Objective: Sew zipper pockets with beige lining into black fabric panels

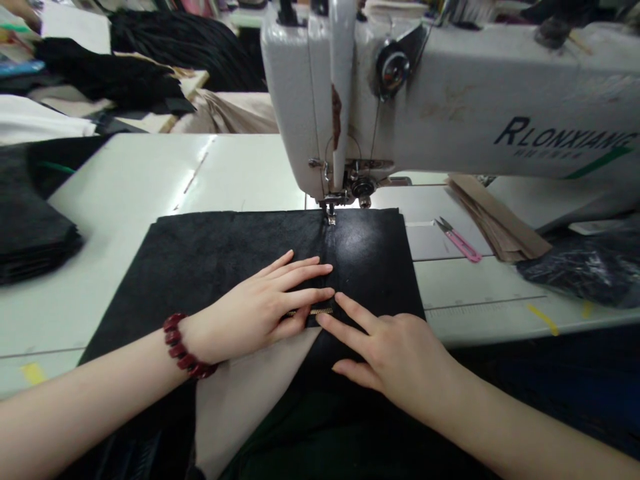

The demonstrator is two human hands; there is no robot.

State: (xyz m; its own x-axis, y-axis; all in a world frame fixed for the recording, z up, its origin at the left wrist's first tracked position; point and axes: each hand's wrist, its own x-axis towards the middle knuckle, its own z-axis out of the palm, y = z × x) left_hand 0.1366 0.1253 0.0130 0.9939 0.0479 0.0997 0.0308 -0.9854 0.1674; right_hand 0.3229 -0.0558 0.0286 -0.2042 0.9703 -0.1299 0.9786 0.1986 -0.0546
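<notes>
A black sheet of leather-like material lies under the presser foot of a sewing machine. My left hand rests flat on it, fingers stretched toward the right, with a dark red bead bracelet at the wrist. Beside its fingertips runs a short gold-toothed zipper. My right hand touches the sheet at the zipper's right end, two fingers extended and the others partly hidden. Below the left hand hangs a beige cloth piece.
Pink-handled thread snips lie right of the machine's needle, near a stack of brown strips. A dark plastic-wrapped bundle sits farther right. Stacked black pieces are at the left, with piled fabric behind the table.
</notes>
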